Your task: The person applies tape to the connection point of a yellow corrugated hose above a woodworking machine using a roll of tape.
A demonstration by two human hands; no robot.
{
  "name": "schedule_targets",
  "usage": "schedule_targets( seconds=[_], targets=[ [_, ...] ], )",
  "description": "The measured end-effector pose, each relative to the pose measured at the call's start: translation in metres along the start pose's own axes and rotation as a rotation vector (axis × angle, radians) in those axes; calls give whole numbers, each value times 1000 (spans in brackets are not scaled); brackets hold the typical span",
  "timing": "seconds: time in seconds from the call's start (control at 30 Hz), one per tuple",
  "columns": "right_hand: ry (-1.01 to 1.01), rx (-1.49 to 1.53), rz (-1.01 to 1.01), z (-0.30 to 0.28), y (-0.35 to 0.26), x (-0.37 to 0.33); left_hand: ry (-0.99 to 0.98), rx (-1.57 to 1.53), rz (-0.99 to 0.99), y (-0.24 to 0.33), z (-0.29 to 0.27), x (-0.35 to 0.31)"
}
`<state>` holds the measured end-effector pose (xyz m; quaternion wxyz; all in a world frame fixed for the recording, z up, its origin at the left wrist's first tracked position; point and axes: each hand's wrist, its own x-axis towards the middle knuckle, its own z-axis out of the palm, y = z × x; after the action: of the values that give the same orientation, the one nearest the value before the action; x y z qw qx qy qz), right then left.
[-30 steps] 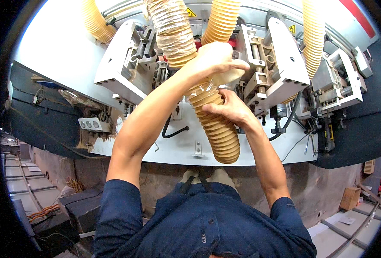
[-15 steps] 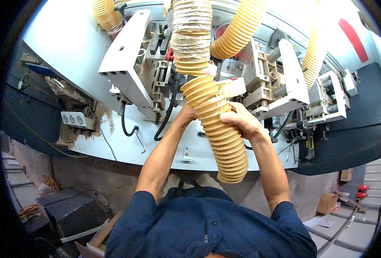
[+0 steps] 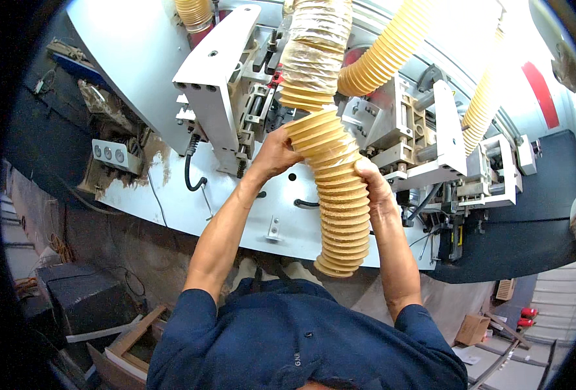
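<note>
A yellow ribbed flexible hose (image 3: 343,208) hangs bent between my hands, its lower end nearest my body. My left hand (image 3: 279,153) is wrapped round the hose's upper left side, close to its upper end. My right hand (image 3: 374,181) grips the right side about midway along, thumb on the ribs. Clear glossy film or tape clings to the hose between the hands. Just above is another ribbed hose (image 3: 310,62), wrapped in crinkled clear tape; whether the two pieces join behind the fold, I cannot tell.
A white machine bracket (image 3: 213,65) stands at the left, and metal roller units (image 3: 424,140) at the right. Another yellow hose (image 3: 392,49) curves down behind. Below lies a pale machine bed (image 3: 249,224) with bolts and a hex key. A grey socket box (image 3: 115,156) sits far left.
My left hand has come up from behind the hose onto its upper left side. The hose's lower end has swung left, and the pale flap by my right hand no longer shows.
</note>
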<state>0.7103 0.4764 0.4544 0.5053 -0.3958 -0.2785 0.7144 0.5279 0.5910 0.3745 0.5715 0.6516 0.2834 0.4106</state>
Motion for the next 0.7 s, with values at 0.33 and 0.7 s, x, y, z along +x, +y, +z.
schedule_targets(
  seconds=[0.33, 0.7],
  targets=[
    [63, 128, 1, -4, 5, -4, 108, -99, -29, -7, -44, -39],
    [13, 276, 78, -23, 18, 15, 213, -197, -8, 31, -69, -70]
  ],
)
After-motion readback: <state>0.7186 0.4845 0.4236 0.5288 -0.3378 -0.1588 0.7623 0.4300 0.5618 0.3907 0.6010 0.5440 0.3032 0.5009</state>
